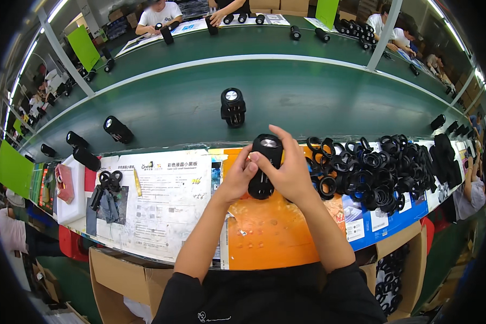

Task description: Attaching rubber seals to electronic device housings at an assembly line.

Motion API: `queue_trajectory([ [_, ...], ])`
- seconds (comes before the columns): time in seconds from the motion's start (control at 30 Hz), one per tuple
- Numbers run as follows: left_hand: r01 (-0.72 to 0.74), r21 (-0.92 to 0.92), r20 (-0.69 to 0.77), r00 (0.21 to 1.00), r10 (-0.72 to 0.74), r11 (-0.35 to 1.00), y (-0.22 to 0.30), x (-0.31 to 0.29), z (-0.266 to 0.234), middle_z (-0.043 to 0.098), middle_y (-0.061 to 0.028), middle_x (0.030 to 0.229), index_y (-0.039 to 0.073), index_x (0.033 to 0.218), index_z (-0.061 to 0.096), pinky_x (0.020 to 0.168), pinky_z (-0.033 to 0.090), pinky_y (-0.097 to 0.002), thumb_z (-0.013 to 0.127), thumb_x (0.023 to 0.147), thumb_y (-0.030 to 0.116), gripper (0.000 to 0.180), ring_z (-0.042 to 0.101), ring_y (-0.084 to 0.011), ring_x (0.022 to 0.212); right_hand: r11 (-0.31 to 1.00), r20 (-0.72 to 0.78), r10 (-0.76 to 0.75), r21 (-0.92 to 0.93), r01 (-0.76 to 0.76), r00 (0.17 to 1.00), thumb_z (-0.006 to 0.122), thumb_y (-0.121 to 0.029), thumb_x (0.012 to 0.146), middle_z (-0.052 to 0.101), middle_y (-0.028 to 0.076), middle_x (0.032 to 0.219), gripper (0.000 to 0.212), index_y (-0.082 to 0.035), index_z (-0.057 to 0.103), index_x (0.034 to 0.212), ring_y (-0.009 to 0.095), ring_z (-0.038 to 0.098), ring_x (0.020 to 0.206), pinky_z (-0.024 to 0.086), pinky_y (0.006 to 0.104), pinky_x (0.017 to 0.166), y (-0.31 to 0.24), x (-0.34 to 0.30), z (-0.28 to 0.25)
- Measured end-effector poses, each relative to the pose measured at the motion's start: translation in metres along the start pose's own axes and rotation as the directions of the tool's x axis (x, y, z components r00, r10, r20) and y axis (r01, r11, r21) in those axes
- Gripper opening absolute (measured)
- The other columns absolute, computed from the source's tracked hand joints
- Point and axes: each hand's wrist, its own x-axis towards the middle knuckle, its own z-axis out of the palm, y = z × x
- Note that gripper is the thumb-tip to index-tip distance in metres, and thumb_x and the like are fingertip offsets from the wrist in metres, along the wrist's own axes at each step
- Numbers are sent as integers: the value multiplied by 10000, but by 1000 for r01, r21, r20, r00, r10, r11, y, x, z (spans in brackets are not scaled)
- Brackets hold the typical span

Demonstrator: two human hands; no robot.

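Between both my hands stands a black cylindrical portable speaker [261,189] with a round silver disc on its end, over the orange sheet [275,232]. My left hand [237,177] is closed on its left side. My right hand [287,168] grips it from the right, thumb across the front and the index finger stretched up past the top. To the right of that hand lies a large heap of black rings [375,167]. Another black speaker [233,108] sits on the green conveyor belt [308,102] just beyond my hands.
More speakers [117,129] stand on the belt at the left. A printed white sheet [151,216], a yellow marker [137,182] and a white foam tray [75,205] are left of me. Cardboard boxes [119,270] flank my lap. A metal post [384,38] rises beyond the belt; people work across it.
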Motion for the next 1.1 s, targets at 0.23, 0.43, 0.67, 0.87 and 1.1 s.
queue_trajectory([
  [0.23, 65, -476, -186, 967, -172, 877, -6, -16, -7, 695, -172, 1436, 18, 1542, 552, 1111, 599, -478, 434, 1137, 719, 818, 726, -319, 1263, 984, 42, -23, 178, 15, 999, 822, -452, 1011, 524, 298, 1602, 912, 50, 408, 1651, 464, 519, 1482, 410, 517, 1241, 17, -41, 42],
  [0.43, -56, -541, -165, 985, -40, 839, 11, -11, -16, 661, -186, 1466, 8, 1549, 519, 1129, 600, -507, 622, 1100, 614, 761, 684, -322, 1330, 873, 188, 83, 459, -163, 979, 948, -319, 925, 710, 235, 1387, 974, 82, 427, 1643, 289, 752, 1234, 590, 388, 1061, 33, -56, 62],
  [0.67, -98, -378, -238, 971, 6, 921, 17, -18, -26, 734, -153, 1192, 38, 1362, 599, 1076, 634, -509, 842, 968, 297, 530, 760, -369, 1177, 751, 441, 111, 550, -366, 891, 932, -259, 956, 727, 169, 1334, 824, 83, 511, 1576, 197, 725, 1233, 584, 350, 1066, 34, -56, 57],
  [0.87, -308, -467, -257, 944, 205, 829, 23, -16, -31, 688, -119, 1254, 52, 1398, 593, 1113, 608, -482, 901, 935, 287, 604, 724, -316, 1236, 969, 72, -223, 123, 213, 972, 985, -282, 857, 691, 273, 1447, 911, 47, 538, 1579, 425, 711, 1312, 565, 448, 1111, 17, -61, 64],
  [1.1, -233, -491, -97, 972, 212, 840, 15, -19, -40, 667, -103, 1249, 84, 1432, 584, 1027, 650, -458, 981, 799, 583, 898, 721, -304, 1190, 965, 110, -204, 190, 181, 973, 986, -265, 863, 725, 276, 1376, 865, 80, 563, 1532, 379, 748, 1264, 584, 426, 1079, 17, -69, 64],
])
